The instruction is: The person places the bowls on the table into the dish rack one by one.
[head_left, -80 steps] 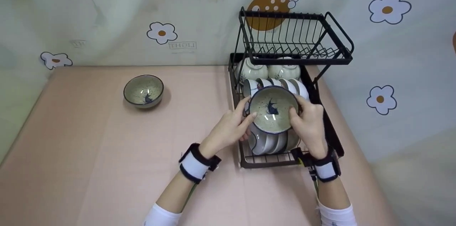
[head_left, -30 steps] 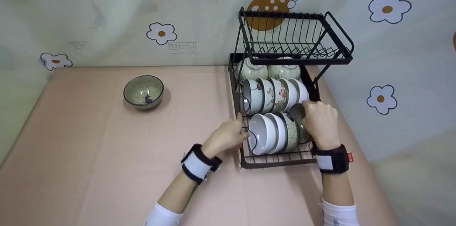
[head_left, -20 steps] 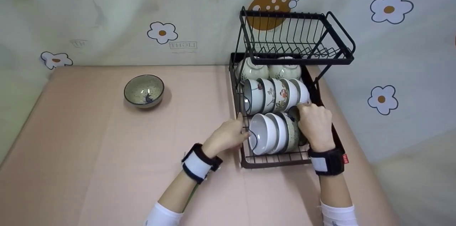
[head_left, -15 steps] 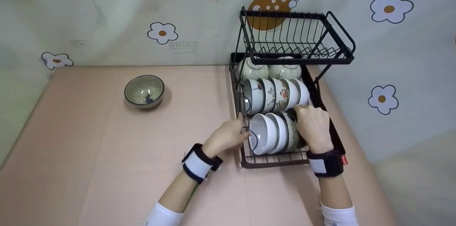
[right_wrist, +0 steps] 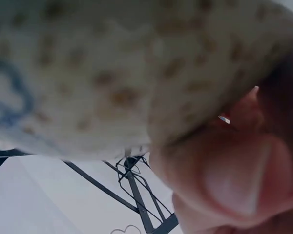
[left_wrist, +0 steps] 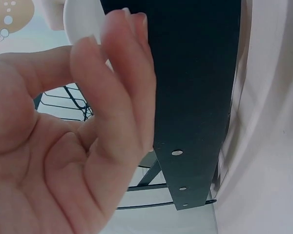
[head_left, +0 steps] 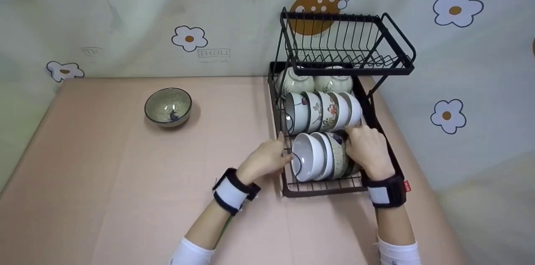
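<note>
Several bowls stand on edge in the lower tier of a black dish rack (head_left: 317, 193). At the right end of the front row, my right hand (head_left: 368, 148) grips a dark-rimmed bowl (head_left: 354, 168), mostly hidden behind the fingers. To its left leans a speckled green bowl (head_left: 339, 154), then white bowls (head_left: 307, 157). In the right wrist view, the thumb (right_wrist: 234, 180) lies close against a speckled bowl surface (right_wrist: 112, 87) with a blue mark. My left hand (head_left: 265, 157) holds the rack's left rim, thumb inside and curled fingers (left_wrist: 122, 92) along the dark side panel (left_wrist: 195, 87).
A green bowl (head_left: 168, 107) stands upright on the pink tabletop (head_left: 146, 189), left of the rack. Behind the front row are flower-patterned bowls (head_left: 314, 112) on edge and upside-down bowls (head_left: 296, 81). The rack's upper tier (head_left: 347, 43) overhangs the back.
Both hands first held the bowl above the rack. It was lowered into the front row's right end, and my right hand shifted left with it. My left hand moved to the rack's rim.
</note>
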The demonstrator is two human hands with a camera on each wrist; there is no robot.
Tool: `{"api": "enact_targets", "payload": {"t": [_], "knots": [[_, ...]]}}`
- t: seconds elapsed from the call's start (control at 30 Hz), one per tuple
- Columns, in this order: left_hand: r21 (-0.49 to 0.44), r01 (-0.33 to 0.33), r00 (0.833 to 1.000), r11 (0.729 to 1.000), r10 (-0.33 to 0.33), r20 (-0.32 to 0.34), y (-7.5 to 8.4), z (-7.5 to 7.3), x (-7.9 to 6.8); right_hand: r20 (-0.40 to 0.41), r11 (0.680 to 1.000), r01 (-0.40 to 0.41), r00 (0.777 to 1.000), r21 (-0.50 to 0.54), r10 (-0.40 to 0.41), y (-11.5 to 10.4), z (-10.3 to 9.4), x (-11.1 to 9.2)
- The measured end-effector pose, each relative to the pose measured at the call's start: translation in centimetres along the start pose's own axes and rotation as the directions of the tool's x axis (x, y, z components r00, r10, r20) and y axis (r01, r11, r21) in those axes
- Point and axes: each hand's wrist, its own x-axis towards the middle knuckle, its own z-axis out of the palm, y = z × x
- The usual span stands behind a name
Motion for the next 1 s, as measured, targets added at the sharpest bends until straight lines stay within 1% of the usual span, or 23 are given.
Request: {"api": "enact_targets", "payload": {"t": [0.17, 0.27, 0.37, 0.43, 0.53, 0.63, 0.7, 0.77, 0.83, 0.9, 1.0], "knots": [[0.003, 0.002, 1.000, 1.000, -0.002, 0.006, 0.0, -0.2, 0.1, 0.027, 0.999, -0.011, 1.000, 0.035, 0.011, 0.1, -0.3, 0.0], [-0.010, 0.010, 1.000, 1.000, -0.010, 0.007, -0.2, -0.6, 0.0, 0.048, 0.993, -0.029, 0.999, 0.115, 0.023, 0.3, -0.6, 0.1], [-0.029, 0.023, 1.000, 0.999, -0.023, 0.001, -0.5, -1.1, -0.1, 0.033, 0.980, -0.048, 0.999, 0.195, 0.043, 0.6, -1.0, 0.3], [-0.050, 0.036, 0.999, 0.998, -0.036, -0.007, -0.8, -1.6, -0.2, 0.019, 0.972, -0.054, 0.999, 0.227, 0.051, 0.8, -1.1, 0.3], [-0.087, 0.058, 0.997, 0.995, -0.061, -0.037, -1.5, -2.5, -0.2, 0.005, 0.969, -0.049, 0.999, 0.242, 0.049, 1.0, -1.2, 0.4], [-0.155, 0.104, 0.989, 0.982, -0.119, -0.091, -2.9, -3.6, 0.0, 0.003, 0.960, -0.020, 1.000, 0.279, 0.020, 1.0, -1.3, 0.5], [-0.218, 0.145, 0.975, 0.965, -0.176, -0.134, -4.3, -4.4, 0.2, -0.004, 0.951, 0.010, 1.000, 0.310, -0.009, 0.9, -1.2, 0.6], [-0.287, 0.189, 0.953, 0.939, -0.245, -0.176, -5.7, -5.2, 0.3, -0.013, 0.938, 0.045, 0.999, 0.343, -0.044, 0.7, -1.2, 0.7], [-0.337, 0.226, 0.926, 0.914, -0.309, -0.218, -7.2, -6.0, 0.3, -0.027, 0.932, 0.077, 0.997, 0.353, -0.072, 0.5, -1.2, 0.7], [-0.390, 0.260, 0.894, 0.883, -0.373, -0.248, -8.6, -6.9, 0.1, -0.045, 0.928, 0.111, 0.994, 0.356, -0.102, 0.3, -1.2, 0.8], [-0.481, 0.280, 0.847, 0.831, -0.450, -0.284, -10.6, -8.1, -0.4, -0.081, 0.924, 0.167, 0.986, 0.344, -0.148, 0.0, -1.3, 0.7]]}}
